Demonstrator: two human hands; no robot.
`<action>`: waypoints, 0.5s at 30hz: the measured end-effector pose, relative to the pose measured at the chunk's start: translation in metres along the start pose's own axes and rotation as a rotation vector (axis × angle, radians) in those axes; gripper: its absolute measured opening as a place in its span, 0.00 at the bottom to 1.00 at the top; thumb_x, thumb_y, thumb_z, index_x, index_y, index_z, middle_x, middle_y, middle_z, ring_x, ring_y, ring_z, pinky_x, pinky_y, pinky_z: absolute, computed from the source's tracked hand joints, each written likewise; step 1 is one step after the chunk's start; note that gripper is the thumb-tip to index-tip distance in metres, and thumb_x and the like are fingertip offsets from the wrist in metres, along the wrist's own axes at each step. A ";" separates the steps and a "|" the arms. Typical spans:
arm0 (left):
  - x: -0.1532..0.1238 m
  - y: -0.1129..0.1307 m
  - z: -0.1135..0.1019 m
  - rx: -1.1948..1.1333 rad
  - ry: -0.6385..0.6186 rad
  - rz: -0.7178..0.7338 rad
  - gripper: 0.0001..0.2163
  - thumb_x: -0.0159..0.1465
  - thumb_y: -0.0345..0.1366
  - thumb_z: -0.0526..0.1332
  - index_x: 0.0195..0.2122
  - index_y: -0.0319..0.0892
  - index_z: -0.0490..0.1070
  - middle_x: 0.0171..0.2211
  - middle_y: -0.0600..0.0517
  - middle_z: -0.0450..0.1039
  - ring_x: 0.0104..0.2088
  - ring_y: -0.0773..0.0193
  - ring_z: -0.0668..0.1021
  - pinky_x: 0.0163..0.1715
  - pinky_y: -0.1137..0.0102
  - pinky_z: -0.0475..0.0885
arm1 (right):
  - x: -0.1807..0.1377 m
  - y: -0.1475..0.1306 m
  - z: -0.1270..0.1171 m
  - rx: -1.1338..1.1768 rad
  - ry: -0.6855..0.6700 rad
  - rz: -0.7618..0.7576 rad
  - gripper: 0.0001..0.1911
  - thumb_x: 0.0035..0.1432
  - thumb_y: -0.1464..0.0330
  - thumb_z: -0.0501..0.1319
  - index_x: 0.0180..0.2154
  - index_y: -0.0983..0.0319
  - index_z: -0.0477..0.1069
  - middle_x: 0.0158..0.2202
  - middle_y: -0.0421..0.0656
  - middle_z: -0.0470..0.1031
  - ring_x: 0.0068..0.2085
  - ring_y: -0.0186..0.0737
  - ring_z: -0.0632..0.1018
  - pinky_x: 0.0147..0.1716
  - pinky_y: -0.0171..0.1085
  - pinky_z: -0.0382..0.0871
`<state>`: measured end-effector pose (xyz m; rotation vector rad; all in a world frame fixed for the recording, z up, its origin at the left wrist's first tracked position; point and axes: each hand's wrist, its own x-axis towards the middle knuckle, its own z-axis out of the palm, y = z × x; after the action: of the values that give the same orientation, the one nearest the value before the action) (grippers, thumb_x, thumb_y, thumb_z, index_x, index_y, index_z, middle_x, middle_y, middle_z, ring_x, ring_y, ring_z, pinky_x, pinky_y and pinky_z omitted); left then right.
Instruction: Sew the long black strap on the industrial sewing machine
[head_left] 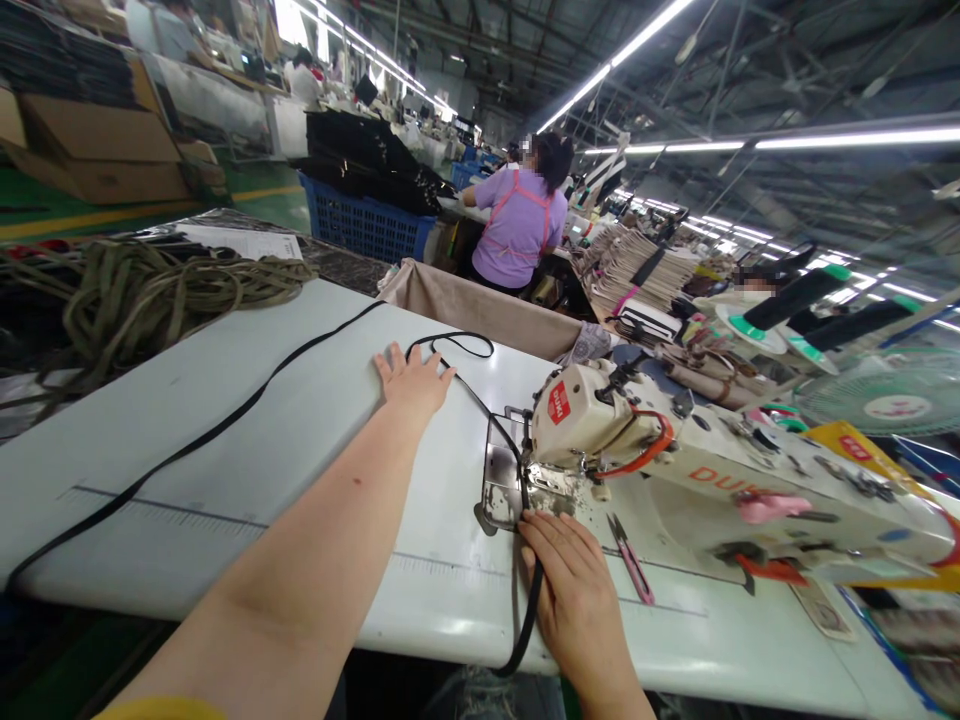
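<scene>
A narrow black strap [225,423] runs across the white sewing table [225,480], loops near its far edge and passes under the sewing machine's [675,470] presser foot. My left hand [411,380] lies flat on the table with fingers spread, its fingertips by the strap's loop. My right hand [574,590] rests at the metal needle plate [501,487], fingers pressed down on the strap, which hangs off the table's front edge below it.
A pink thread snip [631,560] lies right of my right hand. Tangled olive webbing [135,290] is piled at far left. A person in purple stands beyond the table beside a blue crate [364,225]. A fan [892,395] is at right.
</scene>
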<state>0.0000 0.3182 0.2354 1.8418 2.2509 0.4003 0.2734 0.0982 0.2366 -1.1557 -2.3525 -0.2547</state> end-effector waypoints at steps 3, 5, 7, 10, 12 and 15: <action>0.002 -0.003 -0.001 -0.004 0.002 -0.030 0.33 0.74 0.59 0.42 0.74 0.53 0.63 0.77 0.45 0.53 0.76 0.28 0.48 0.71 0.32 0.41 | 0.001 0.000 0.000 0.005 0.006 0.006 0.14 0.76 0.71 0.57 0.58 0.59 0.75 0.56 0.46 0.82 0.57 0.46 0.82 0.62 0.53 0.73; 0.003 -0.006 -0.001 -0.008 0.010 -0.047 0.33 0.74 0.59 0.42 0.74 0.53 0.63 0.77 0.44 0.52 0.76 0.28 0.49 0.71 0.32 0.41 | 0.001 0.000 0.000 0.003 0.008 0.007 0.15 0.76 0.70 0.57 0.58 0.58 0.75 0.56 0.46 0.82 0.56 0.46 0.82 0.62 0.53 0.73; 0.005 -0.008 -0.002 -0.012 0.018 -0.071 0.33 0.74 0.59 0.42 0.74 0.53 0.63 0.77 0.44 0.52 0.76 0.28 0.50 0.71 0.32 0.42 | 0.000 0.000 0.001 -0.002 0.008 0.005 0.14 0.76 0.70 0.57 0.58 0.59 0.75 0.56 0.46 0.82 0.57 0.46 0.82 0.62 0.53 0.73; 0.007 -0.012 -0.003 -0.014 0.018 -0.119 0.33 0.74 0.59 0.43 0.74 0.52 0.62 0.77 0.43 0.52 0.76 0.28 0.50 0.71 0.32 0.42 | -0.001 0.001 0.001 -0.007 0.004 0.001 0.14 0.76 0.70 0.57 0.58 0.59 0.75 0.57 0.46 0.82 0.57 0.46 0.82 0.62 0.52 0.72; 0.009 -0.015 -0.004 -0.014 0.020 -0.147 0.33 0.74 0.59 0.44 0.74 0.52 0.62 0.77 0.42 0.52 0.76 0.29 0.51 0.71 0.32 0.43 | -0.001 0.001 0.002 -0.006 -0.001 0.002 0.14 0.76 0.70 0.57 0.58 0.60 0.75 0.57 0.46 0.82 0.57 0.46 0.82 0.62 0.52 0.72; 0.011 -0.019 -0.006 -0.011 0.043 -0.185 0.33 0.74 0.58 0.45 0.74 0.50 0.62 0.77 0.41 0.52 0.76 0.29 0.50 0.72 0.33 0.43 | -0.002 0.002 0.002 -0.007 -0.006 -0.002 0.14 0.76 0.71 0.57 0.58 0.60 0.75 0.57 0.47 0.82 0.57 0.46 0.82 0.62 0.53 0.72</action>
<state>-0.0217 0.3248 0.2350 1.6162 2.4161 0.4233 0.2753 0.0987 0.2340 -1.1590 -2.3602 -0.2612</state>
